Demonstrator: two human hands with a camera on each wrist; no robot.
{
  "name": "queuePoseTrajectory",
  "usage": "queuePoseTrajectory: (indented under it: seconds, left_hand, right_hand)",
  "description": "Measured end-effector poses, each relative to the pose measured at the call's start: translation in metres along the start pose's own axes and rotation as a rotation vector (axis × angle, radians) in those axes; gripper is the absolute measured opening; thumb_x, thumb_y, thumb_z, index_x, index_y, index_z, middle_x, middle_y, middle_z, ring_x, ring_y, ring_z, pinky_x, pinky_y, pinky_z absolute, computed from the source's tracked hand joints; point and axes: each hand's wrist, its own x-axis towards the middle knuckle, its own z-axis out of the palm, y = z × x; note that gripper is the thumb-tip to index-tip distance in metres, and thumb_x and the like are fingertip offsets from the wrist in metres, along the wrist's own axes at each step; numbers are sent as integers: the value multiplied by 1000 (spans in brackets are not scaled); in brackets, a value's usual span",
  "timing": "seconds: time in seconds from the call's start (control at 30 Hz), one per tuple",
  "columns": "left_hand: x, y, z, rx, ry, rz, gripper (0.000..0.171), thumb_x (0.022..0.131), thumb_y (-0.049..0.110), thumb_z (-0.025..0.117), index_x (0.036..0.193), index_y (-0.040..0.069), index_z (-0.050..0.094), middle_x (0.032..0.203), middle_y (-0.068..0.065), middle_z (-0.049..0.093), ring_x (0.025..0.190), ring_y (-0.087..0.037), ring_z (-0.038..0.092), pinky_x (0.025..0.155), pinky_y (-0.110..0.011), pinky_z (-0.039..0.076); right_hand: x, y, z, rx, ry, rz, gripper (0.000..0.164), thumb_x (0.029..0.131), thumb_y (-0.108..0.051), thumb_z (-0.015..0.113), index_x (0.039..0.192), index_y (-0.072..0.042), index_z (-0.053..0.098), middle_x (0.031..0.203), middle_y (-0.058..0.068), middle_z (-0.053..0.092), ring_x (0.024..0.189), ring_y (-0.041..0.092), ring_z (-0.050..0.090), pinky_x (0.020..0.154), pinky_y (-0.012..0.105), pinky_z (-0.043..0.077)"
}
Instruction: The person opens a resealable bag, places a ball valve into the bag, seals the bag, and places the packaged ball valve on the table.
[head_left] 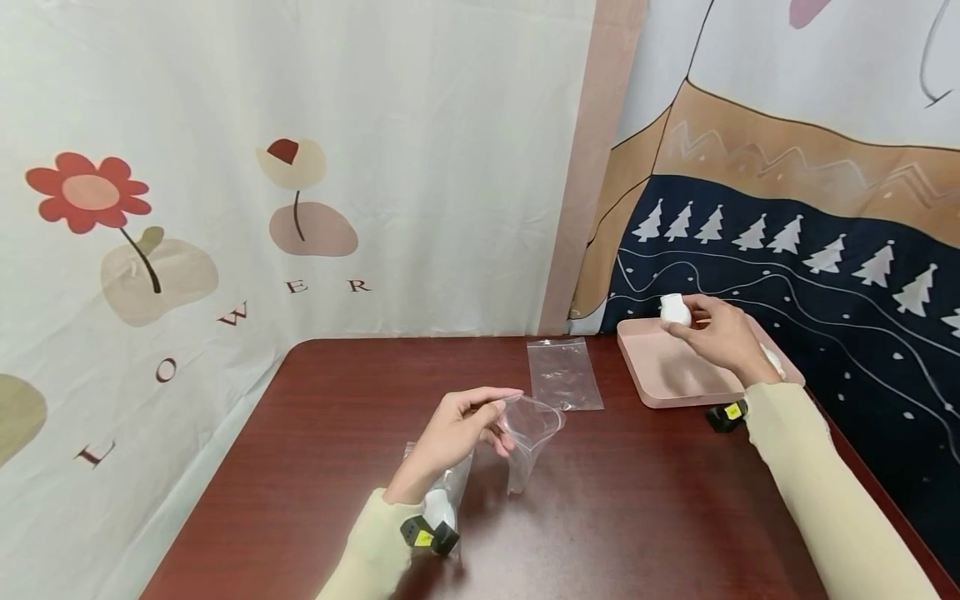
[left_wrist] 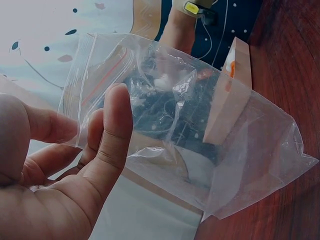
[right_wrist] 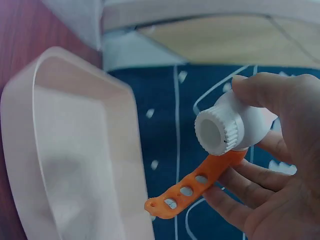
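Three clear bags (head_left: 534,429) (head_left: 566,375) (head_left: 456,479), two hands (head_left: 455,427) (head_left: 718,335)

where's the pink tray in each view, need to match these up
Head: right of centre, the pink tray partly covered by the right hand
Left wrist: right of centre, upper half, partly behind the clear bag
Right wrist: left side, large
Shared landmark: dark blue cloth

Red-brown table (head_left: 600,525), lower half of frame; on it pink tray (head_left: 643,379), mid-R; flat clear bag (head_left: 564,375), ctr-R; 2nd bag (head_left: 461,477) w/ white item (head_left: 439,508), lower ctr, partly hidden
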Motion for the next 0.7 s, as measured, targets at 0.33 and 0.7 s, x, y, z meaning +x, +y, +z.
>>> queuePoseTrajectory:
  seconds: [0.33,0.7]
  left_hand:
    - [1,-1,0,2,-2,-1,35,105,2,48,137,-9,59,82,-28,64,68,-16,72,65,-34,64]
    - [1,-2,1,-5,0,-22,36,105,2,48,138,-7,59,80,-18,65,69,-16,72,66,-34,64]
  right_hand:
    - [-24,-34,2,150,21,4,69,94,-48,72,145,-7,52,141,23,59,125,45,61,99,57,55]
    - [-46,-66,11,269,12,-8,69,94,-45,74,148,-11,49,140,23,59,130,47,59,105,57,49]
